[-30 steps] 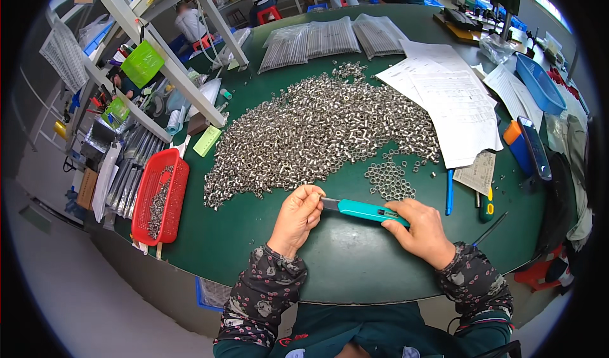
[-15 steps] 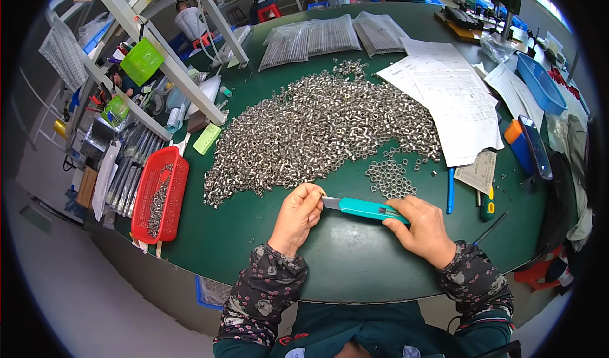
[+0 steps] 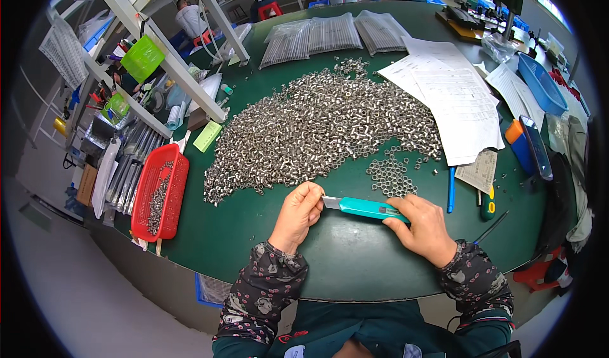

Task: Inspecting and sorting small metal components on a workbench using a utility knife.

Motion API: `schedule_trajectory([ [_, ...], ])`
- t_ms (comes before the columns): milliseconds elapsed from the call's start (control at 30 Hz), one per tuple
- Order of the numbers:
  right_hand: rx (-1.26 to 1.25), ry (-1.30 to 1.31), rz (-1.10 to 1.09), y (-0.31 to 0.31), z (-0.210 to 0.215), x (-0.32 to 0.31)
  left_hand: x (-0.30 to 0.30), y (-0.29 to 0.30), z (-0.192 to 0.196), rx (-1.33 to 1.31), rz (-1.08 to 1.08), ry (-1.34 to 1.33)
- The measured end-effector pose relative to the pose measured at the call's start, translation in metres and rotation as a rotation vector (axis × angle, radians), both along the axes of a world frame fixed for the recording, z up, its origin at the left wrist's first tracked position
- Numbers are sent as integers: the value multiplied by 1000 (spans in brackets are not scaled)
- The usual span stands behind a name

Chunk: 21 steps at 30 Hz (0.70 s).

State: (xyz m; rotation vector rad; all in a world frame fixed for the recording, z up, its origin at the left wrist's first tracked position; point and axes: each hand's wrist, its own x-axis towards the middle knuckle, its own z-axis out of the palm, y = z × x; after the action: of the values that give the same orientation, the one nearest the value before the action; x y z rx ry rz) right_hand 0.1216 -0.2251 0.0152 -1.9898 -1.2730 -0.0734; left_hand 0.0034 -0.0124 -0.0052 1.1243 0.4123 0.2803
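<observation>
My right hand [image 3: 424,226] grips a teal utility knife [image 3: 368,208] by its handle, blade end pointing left. My left hand [image 3: 298,213] is pinched closed right at the blade tip, apparently on a small metal part that is too small to make out. Both hands rest on the green table [image 3: 342,256] near its front edge. Just beyond them spreads a large heap of small silver metal sleeves [image 3: 317,126], and a smaller cluster of metal rings [image 3: 391,174] lies above my right hand.
A red basket [image 3: 158,193] holding metal parts sits at the left table edge. Paper sheets [image 3: 453,104], a blue pen [image 3: 451,190], a screwdriver [image 3: 487,204] and a blue tray [image 3: 542,85] lie right. Bagged rods [image 3: 330,34] sit at the back. Shelving [image 3: 158,60] stands left.
</observation>
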Motion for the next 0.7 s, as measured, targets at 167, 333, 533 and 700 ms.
schedule_trajectory([
  [167,-1,-3,6,1,1,0,-1,1,0,7,-5,3],
  [333,-17,4,10,0,2,-1,-1,2,-1,8,-8,14],
  [533,-15,6,17,0,1,-1,-2,4,0,10,-36,25],
  [700,-17,1,24,-1,3,-1,-2,1,6,-6,-44,68],
])
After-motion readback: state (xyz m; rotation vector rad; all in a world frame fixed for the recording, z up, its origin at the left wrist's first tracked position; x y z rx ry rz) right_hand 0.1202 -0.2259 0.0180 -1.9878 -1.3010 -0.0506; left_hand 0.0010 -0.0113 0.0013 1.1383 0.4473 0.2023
